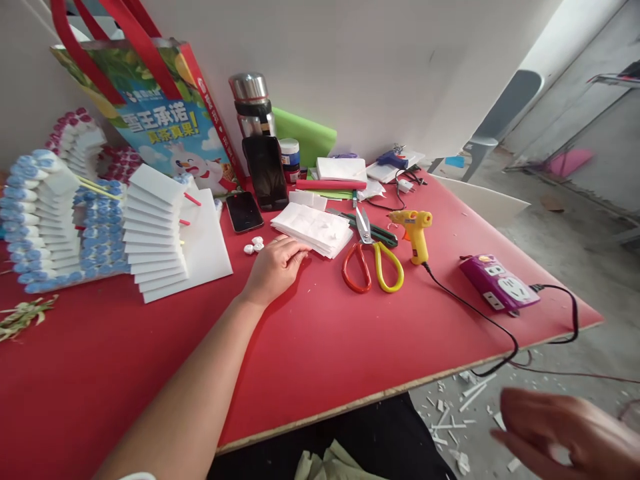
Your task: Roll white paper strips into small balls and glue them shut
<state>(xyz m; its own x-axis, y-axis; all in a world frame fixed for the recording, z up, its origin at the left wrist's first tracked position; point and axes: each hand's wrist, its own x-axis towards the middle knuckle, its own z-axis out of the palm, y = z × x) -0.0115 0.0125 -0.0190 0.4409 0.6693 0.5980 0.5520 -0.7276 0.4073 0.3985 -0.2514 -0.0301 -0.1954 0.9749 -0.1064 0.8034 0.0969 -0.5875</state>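
Note:
My left hand [278, 267] rests on the red table with its fingers together at the near edge of a stack of white paper [314, 229]. Whether it grips a sheet is hidden. Over the floor at the lower right, beyond the table edge, is my right hand [567, 427], blurred, its fingers curled. A few small white crumpled balls [254, 245] lie left of the stack. To its right are scissors [373, 257] with one red and one yellow handle, and a yellow glue gun [416, 233] with a black cord.
Folded white card structures [155, 233] and blue-and-white rolls [105, 227] fill the left side. Behind stand a printed bag [170, 127], a flask [253, 103] and a black phone [265, 173]. A purple power strip [500, 283] lies at the right; paper scraps litter the floor.

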